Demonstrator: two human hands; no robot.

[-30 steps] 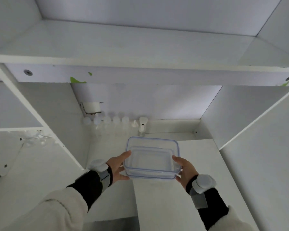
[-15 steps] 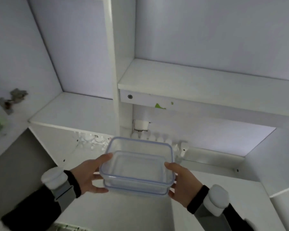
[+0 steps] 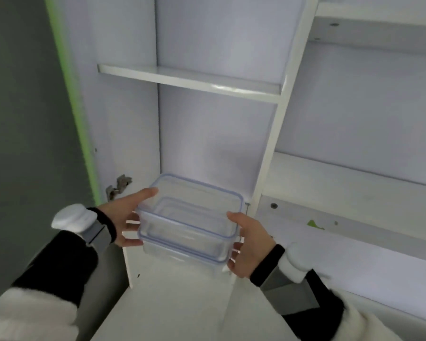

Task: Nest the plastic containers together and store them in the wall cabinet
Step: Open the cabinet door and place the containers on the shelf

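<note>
Fuzzy white sleeves (image 3: 30, 313) w/ black cuffs, grey-strapped white wrist pucks (image 3: 70, 216).

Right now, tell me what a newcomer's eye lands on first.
Two nested clear plastic containers with blue rims, held low at centre between the left hand and right hand. Behind them is the narrow white cabinet bay, one white shelf across it above. A bright green edge strip runs down the left.

Dim, soft, edge-warped, slightly blurred.
</note>
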